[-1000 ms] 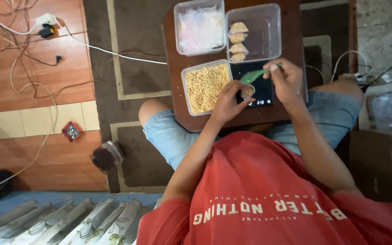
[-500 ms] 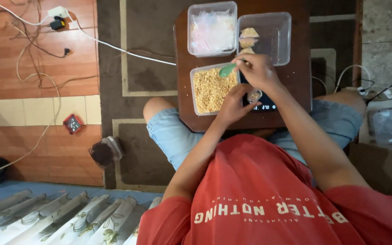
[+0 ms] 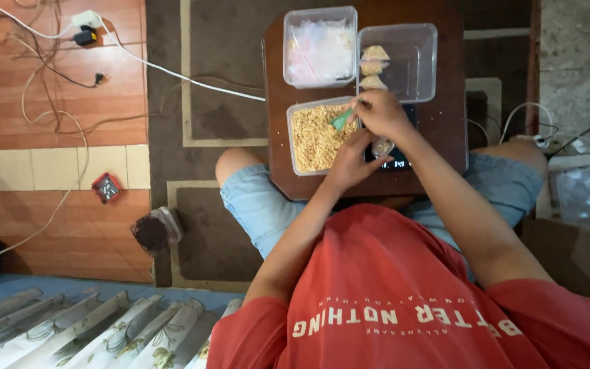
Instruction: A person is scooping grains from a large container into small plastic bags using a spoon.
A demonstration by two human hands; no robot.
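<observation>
The right hand (image 3: pixel 380 113) is gripping a green scoop (image 3: pixel 341 120) w/ fingers closed on its handle, dipping it at the right edge of the grain tub (image 3: pixel 302 160), while the left hand (image 3: pixel 351 160) is pinching a small clear bag (image 3: pixel 382 146) just beside the tub, over a dark scale (image 3: pixel 399 161) on the desk (image 3: pixel 445 137). This looks like the filling step: scooping grain for the bag, w/ 3 filled bags (image 3: pixel 374 67) already lying in the rear right tub (image 3: pixel 418 61). The next move is calling for a level lift of the scoop & the bag mouth held open under it, so nothing spills on the desk.
</observation>
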